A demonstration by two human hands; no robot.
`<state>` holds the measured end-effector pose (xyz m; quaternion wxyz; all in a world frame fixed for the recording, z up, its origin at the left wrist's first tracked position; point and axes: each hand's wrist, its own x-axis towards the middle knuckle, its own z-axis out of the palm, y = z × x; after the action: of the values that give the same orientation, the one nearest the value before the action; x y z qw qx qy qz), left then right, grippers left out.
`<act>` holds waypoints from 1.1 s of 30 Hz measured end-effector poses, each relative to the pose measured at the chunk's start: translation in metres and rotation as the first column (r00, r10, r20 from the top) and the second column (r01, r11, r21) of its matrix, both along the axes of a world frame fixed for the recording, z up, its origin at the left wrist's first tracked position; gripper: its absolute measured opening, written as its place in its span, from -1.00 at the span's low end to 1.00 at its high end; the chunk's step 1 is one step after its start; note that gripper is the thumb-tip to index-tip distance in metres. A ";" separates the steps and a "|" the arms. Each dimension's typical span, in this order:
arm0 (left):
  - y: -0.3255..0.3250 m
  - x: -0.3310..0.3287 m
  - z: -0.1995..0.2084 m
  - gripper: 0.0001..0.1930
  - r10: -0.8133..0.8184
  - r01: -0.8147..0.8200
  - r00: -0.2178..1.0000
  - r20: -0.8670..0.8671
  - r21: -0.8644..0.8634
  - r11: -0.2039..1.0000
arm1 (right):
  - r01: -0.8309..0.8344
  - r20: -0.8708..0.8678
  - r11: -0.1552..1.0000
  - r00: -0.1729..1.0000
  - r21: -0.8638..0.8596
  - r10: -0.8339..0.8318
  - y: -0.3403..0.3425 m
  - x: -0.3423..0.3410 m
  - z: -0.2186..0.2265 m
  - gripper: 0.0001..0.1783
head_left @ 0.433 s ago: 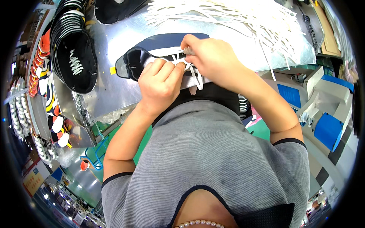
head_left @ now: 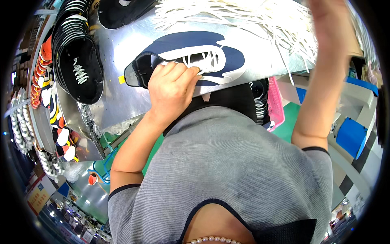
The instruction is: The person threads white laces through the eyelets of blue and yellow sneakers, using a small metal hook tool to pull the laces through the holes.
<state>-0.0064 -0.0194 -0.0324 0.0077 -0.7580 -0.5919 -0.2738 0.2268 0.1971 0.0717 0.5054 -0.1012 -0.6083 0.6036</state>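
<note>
A navy and white shoe upper (head_left: 233,61) lies on its side across the metal table, with its dark-lined heel opening to the left. White lace (head_left: 209,61) crosses its eyelet area toward the toe. My left hand (head_left: 172,87) is closed on the near edge of the upper, thumb and forefinger pinched beside the lace; what lies under the fingers is hidden. My right hand (head_left: 331,20) is raised at the upper right, right of the pile of white laces (head_left: 243,18). It is smeared by motion and partly cut off by the frame, so its fingers cannot be read.
Nested black shoe uppers (head_left: 79,69) stand at the table's left, with another dark upper (head_left: 124,14) at the far edge. A pink basket (head_left: 276,103) holding striped uppers sits below the table's right side. Orange, white and black pieces (head_left: 61,134) line the left.
My right hand has left the lace area of the upper and swung up and to the right. The loose lace ends there lie lower now. My left hand stays in place.
</note>
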 end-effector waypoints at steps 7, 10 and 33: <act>0.001 -0.005 0.022 -0.35 0.359 -0.095 0.749 0.557 -0.446 0.890 | -0.025 0.507 0.946 0.840 -0.322 0.194 -0.083 -0.075 -0.103 -0.90; 0.015 -0.009 0.017 -0.39 0.535 -0.206 0.647 0.543 -0.551 0.809 | -0.007 0.607 0.976 0.783 -0.216 0.139 -0.073 -0.095 -0.114 -0.83; 0.019 0.004 -0.015 -0.54 0.469 -0.431 0.734 0.491 -0.196 0.881 | -0.063 0.783 0.982 0.614 0.179 -0.103 -0.092 -0.066 -0.101 -0.86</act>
<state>-0.0025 -0.0001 -0.0470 -0.1141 -0.4879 -0.7455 -0.4394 0.1603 0.1049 -0.0288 0.2004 -0.3145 -0.8214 0.4315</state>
